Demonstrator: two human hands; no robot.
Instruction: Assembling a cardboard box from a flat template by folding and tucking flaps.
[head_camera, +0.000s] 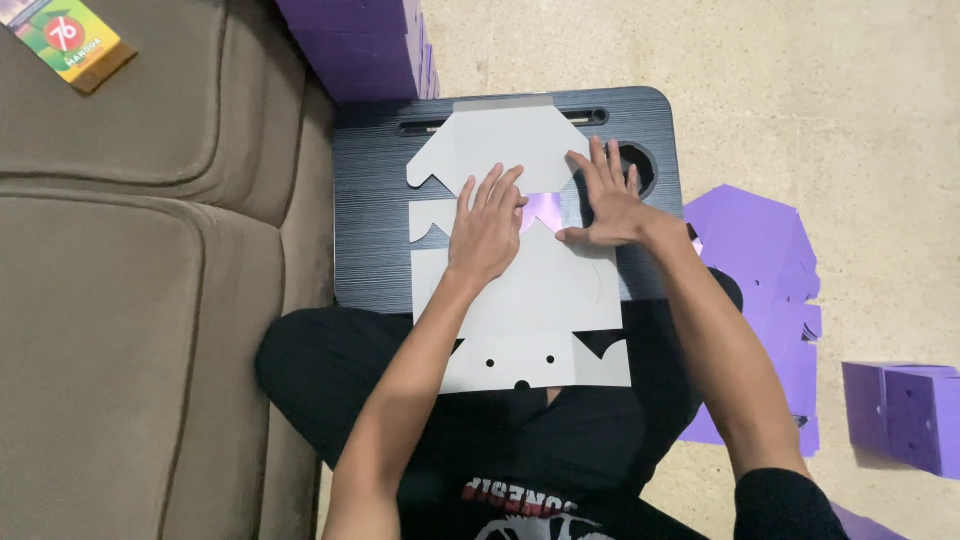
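— What is lying under the hands?

— A flat die-cut cardboard sheet (520, 300), grey side up, is lying across the middle of the dark tabletop (375, 230). Its near end, with three small holes, is hanging over the near edge onto the person's lap, and its far end is reaching almost to the slot along the far edge.

— And the hands?

— The left hand (487, 232) is pressing flat on the sheet's middle, fingers together and pointing toward the far edge, holding nothing. The right hand (605, 200) is lying flat too, fingers spread wide, thumb out, just beside a small purple patch (545, 208) showing between the two hands.

— Which step does that look like?

— I'd judge they are creasing or flattening a fold near the sheet's middle. A next move would call for steady pressure along the fold line while keeping the sheet from sliding.

— What is lying around it?

— Flat purple sheets (760, 270) are stacked on the floor past the right edge, a folded purple box (905, 415) is sitting further out, and more purple stock (365, 45) is standing beyond the far edge. A brown sofa (130, 280) is running along the left, with a small green and orange carton (70, 42) on it.
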